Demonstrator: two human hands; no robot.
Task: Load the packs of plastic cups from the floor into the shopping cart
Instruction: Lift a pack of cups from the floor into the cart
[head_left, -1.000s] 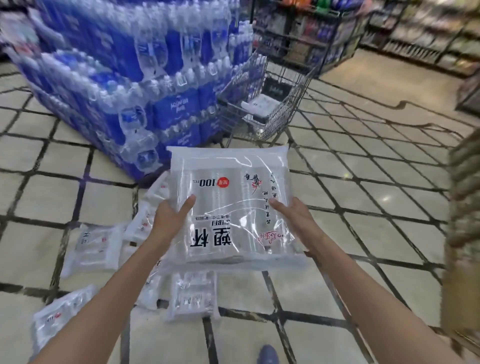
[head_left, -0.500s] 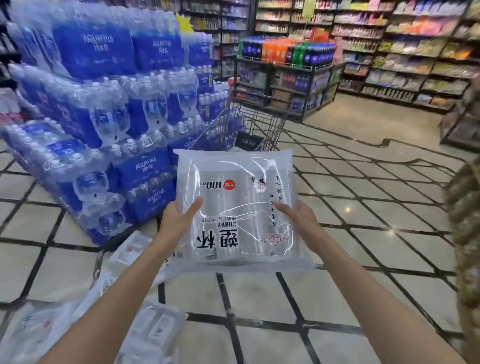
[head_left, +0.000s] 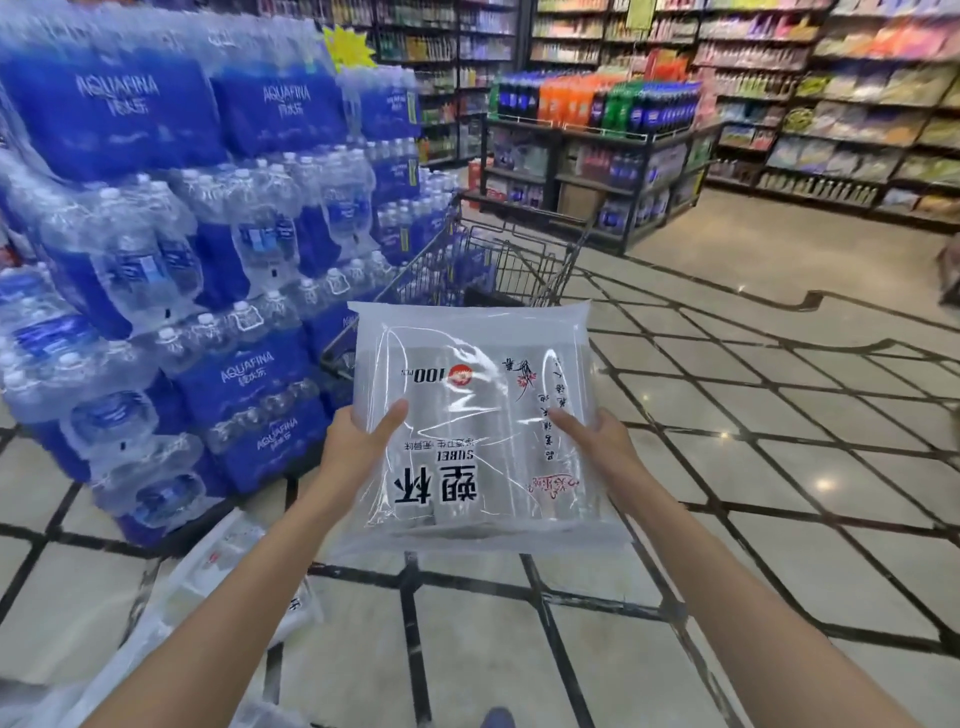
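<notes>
Both hands carry one pack of plastic cups (head_left: 480, 421) off the floor, flat and roughly level. Left hand (head_left: 358, 447) grips the near-left edge, thumb on top pressing the film, fingers underneath and not visible. Right hand (head_left: 597, 441) mirrors it on the near-right edge, thumb on top, fingers hidden below. Grip is as wide as the pack itself, one hand per side.

Key relation: shopping cart (head_left: 498, 260) sits straight ahead, on the far side of the pack, slightly left of centre. The pack's far edge overlaps the cart's near rim in view, so how far apart they really are can't be told. Pack's long axis runs near-to-far, pointing at the cart; printed text reads upside down. Both hands about equally near the cart, neither leads. Judgement: next move is push forward and lift over the rim, then lower in.

Hidden: cart's basket floor and near wall are blocked by the pack, so what's inside can't be seen. Cart wheels not visible.

More packs on the floor (head_left: 223, 566) at near left, blurred and partly cut by the left forearm and frame edge; count unclear. Stacked bottled water cases (head_left: 208, 234) stand left of the cart, just beside it. Soda display (head_left: 597, 109) far behind. Shoe tip (head_left: 496, 717) at bottom edge.
</notes>
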